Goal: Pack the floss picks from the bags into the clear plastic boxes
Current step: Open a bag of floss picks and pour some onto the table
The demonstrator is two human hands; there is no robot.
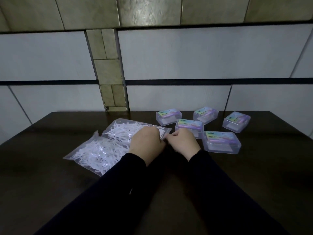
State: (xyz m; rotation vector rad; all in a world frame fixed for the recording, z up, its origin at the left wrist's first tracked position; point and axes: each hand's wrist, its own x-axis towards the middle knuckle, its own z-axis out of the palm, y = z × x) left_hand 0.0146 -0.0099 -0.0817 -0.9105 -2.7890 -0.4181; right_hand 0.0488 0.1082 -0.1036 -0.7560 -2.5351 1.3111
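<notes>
On a dark table (50, 192) the left hand (146, 145) and right hand (183, 141) meet at the right edge of the far bag (122, 129), fingers curled and pinching its plastic. That bag, full of white floss picks (118, 131), overlaps a near bag (94, 155) lying to the left, also full of picks. Five clear boxes with colourful labels sit closed at the far right: one (168, 116) far left, one (189, 128) just behind the right hand, one (221, 141) nearest, one (205, 115) far, and one (236, 122) rightmost.
</notes>
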